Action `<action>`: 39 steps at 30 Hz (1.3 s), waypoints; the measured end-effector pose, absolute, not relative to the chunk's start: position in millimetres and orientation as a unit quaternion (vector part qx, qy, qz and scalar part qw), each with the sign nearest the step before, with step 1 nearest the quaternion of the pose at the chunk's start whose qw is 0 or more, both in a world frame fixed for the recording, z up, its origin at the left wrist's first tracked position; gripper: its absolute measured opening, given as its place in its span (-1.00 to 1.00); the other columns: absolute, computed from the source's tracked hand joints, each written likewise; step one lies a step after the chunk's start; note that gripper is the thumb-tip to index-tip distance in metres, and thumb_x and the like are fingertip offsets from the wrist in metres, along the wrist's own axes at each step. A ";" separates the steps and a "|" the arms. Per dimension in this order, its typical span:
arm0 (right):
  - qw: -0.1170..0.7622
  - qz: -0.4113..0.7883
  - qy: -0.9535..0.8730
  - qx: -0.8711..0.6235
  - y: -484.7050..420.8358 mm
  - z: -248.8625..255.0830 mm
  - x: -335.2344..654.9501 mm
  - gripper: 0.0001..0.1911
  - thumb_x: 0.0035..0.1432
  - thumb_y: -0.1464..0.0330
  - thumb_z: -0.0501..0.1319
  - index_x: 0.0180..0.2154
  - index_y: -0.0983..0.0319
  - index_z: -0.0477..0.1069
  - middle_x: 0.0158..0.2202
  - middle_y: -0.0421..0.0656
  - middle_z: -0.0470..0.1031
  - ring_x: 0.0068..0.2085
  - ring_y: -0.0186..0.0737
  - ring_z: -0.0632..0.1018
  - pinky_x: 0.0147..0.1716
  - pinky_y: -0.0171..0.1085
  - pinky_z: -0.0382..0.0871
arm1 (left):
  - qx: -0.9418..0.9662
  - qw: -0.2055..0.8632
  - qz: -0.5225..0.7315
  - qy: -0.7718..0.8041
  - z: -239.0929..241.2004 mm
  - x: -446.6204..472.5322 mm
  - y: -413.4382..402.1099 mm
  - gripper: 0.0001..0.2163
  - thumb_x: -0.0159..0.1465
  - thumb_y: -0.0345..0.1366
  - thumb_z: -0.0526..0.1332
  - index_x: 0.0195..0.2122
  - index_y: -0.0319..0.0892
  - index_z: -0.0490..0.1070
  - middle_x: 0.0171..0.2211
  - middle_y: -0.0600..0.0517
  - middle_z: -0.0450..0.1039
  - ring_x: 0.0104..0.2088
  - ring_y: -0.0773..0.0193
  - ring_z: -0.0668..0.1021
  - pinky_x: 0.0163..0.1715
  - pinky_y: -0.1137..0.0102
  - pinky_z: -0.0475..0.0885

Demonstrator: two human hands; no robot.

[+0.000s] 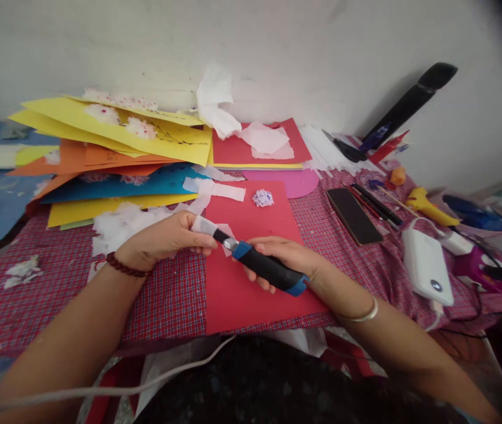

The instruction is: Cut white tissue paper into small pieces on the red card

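Observation:
My right hand [287, 257] is wrapped round a black and blue utility knife [265, 266], its blade end pointing left. My left hand [162, 240] pinches a small folded piece of white tissue paper [204, 225] that meets the knife's tip. Both hands hover over a red sheet of paper [251, 277] lying on the checked red tablecloth [171, 294]. A small crumpled white and purple tissue flower [263, 198] rests on the red sheet's far end.
A stack of yellow, orange and blue sheets [114, 153] lies at the back left, with torn tissue scraps [118, 224]. A phone [353, 215], pens [377, 203], a white power bank [426, 266] and a yellow glue gun [430, 206] sit at the right. A white cable [145, 383] runs along the front.

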State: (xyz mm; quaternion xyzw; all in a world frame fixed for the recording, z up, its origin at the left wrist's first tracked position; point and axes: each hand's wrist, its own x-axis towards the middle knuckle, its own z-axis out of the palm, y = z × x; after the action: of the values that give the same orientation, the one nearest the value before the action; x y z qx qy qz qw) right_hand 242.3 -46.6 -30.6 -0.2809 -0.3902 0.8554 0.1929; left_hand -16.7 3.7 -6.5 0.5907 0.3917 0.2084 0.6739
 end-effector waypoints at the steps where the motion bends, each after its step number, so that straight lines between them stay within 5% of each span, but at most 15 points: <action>1: 0.205 0.852 -0.386 -0.288 -46.1 -31.0 242.3 -0.51 0.23 0.07 0.24 -0.03 0.35 0.37 -0.37 -0.12 0.57 -0.51 -0.29 0.59 -0.58 -0.36 0.52 | 0.568 0.681 0.230 0.401 -7.0 -15.4 3.3 -0.90 0.07 -0.39 0.39 -0.58 -0.19 0.60 -0.62 -0.08 0.51 -0.60 0.35 0.47 -0.60 0.54 0.30; 11: 0.243 0.851 -0.357 -0.297 -42.9 -38.7 241.4 -0.53 0.25 0.06 0.20 -0.06 0.35 0.38 -0.37 -0.11 0.54 -0.53 -0.31 0.56 -0.59 -0.35 0.51 | 0.521 0.694 0.280 0.410 -17.4 -16.9 6.0 -0.80 0.25 -0.25 0.25 -0.39 -0.21 0.64 -0.52 -0.13 0.54 -0.57 0.33 0.45 -0.55 0.49 0.35; 22: 0.209 0.864 -0.360 -0.282 -47.1 -31.8 240.7 -0.47 0.30 0.10 0.18 0.07 0.41 0.35 -0.37 -0.10 0.55 -0.53 -0.31 0.57 -0.60 -0.36 0.50 | 0.536 0.681 0.236 0.440 2.0 -10.5 -0.4 -0.80 0.21 -0.35 0.28 -0.53 -0.19 0.62 -0.66 -0.07 0.45 -0.67 0.37 0.37 -0.66 0.51 0.21; 28: 0.274 0.849 -0.358 -0.277 -46.6 -40.7 238.3 -0.57 0.28 0.08 0.18 -0.10 0.34 0.39 -0.37 -0.13 0.54 -0.53 -0.32 0.55 -0.62 -0.36 0.50 | 0.496 0.697 0.306 0.418 -18.0 -11.4 7.1 -0.83 0.21 -0.25 0.32 -0.45 -0.22 0.62 -0.58 -0.08 0.51 -0.61 0.38 0.44 -0.59 0.52 0.33; 39: 0.284 0.851 -0.336 -0.285 -45.1 -41.4 237.4 -0.55 0.25 0.09 0.18 -0.06 0.35 0.33 -0.39 -0.15 0.51 -0.54 -0.33 0.51 -0.64 -0.34 0.45 | 0.539 0.639 0.337 0.433 -23.9 -7.4 7.2 -0.75 0.27 -0.19 0.24 -0.50 -0.17 0.52 -0.53 0.01 0.51 -0.56 0.39 0.43 -0.52 0.48 0.32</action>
State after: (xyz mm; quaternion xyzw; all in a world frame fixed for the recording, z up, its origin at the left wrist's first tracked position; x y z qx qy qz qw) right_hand 237.4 -45.1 -41.4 -0.2854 -0.3364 0.8513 0.2839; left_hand -7.4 7.2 -23.9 0.5387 0.4332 0.3372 0.6390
